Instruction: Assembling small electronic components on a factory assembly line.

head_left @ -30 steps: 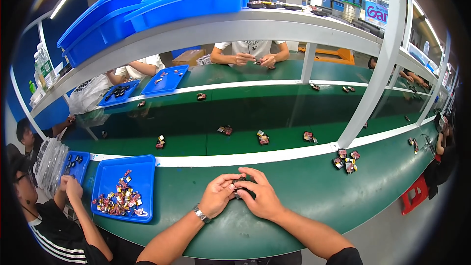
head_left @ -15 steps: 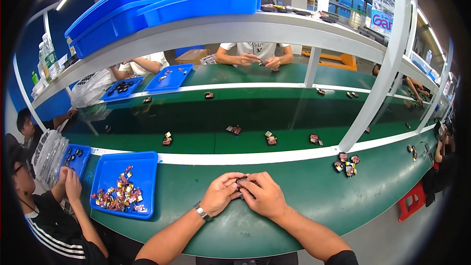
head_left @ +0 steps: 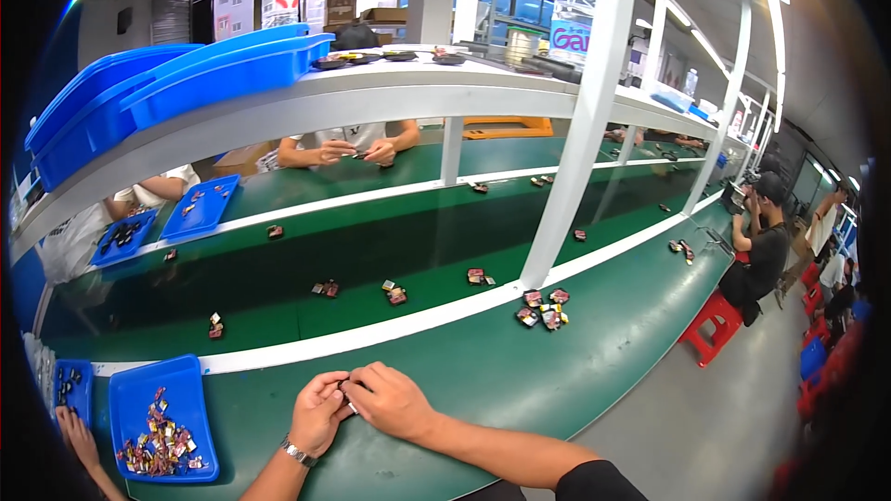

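Note:
Over the near green worktop, my left hand (head_left: 317, 414) and my right hand (head_left: 393, 401) meet, fingertips closed round a small black part (head_left: 344, 384). Most of that part is hidden by the fingers, and a small pale bit shows below them. To the left of my hands is a blue tray (head_left: 131, 393) holding a heap of small red, yellow and white pieces (head_left: 160, 441). Ahead and to the right, a cluster of small black-and-red assemblies (head_left: 548, 312) lies beside a white post.
Beyond the white rail (head_left: 371, 327) runs a dark green belt (head_left: 306, 264) carrying scattered small assemblies. A white post (head_left: 580, 130) and a shelf (head_left: 390, 93) with blue bins (head_left: 186, 83) stand in front. A co-worker's hand (head_left: 78, 438) is at left; a red stool (head_left: 713, 327) is at right.
My view has swung to the right, so the tray, shelf and hands sit further left in the picture. Both hands stay together on the small black part, fingers slightly shifted.

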`<state>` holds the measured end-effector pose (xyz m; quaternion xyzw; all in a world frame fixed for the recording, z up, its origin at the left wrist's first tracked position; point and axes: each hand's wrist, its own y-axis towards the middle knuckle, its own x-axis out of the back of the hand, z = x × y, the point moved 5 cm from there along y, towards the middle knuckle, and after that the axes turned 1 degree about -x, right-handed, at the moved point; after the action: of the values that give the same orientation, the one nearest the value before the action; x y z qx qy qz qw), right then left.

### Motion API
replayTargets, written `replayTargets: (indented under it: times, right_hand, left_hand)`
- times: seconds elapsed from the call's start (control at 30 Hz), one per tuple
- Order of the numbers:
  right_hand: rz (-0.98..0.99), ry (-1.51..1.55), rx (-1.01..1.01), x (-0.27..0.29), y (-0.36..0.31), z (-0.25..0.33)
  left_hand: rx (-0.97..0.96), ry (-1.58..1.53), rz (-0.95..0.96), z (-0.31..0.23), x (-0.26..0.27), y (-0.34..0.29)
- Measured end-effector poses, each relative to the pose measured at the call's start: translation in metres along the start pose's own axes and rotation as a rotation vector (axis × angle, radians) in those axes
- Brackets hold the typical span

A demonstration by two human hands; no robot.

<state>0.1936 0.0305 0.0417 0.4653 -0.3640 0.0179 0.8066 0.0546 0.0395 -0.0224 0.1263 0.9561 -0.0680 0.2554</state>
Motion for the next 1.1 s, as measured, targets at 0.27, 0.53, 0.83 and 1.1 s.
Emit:
replayTargets:
  times: [0.27, 0.53, 0.83, 1.1]
  right_hand:
    - [-0.052, 0.064, -0.033, -0.001, -0.001, 0.003]
    - [0.119, 0.367, -0.283, -0.001, -0.001, -0.019]
    - [0.177, 0.715, -0.623, -0.025, 0.002, -0.07]
    - [-0.272, 0.003, -0.953, 0.04, 0.025, -0.276]
  left_hand:
    - [-0.052, 0.053, -0.083, -0.007, -0.001, -0.004]
    - [-0.098, 0.217, -0.137, 0.0, -0.003, 0.003]
    - [-0.14, 0.207, -0.121, -0.01, 0.0, 0.003]
    - [-0.117, 0.313, 0.013, -0.006, 0.008, 0.005]
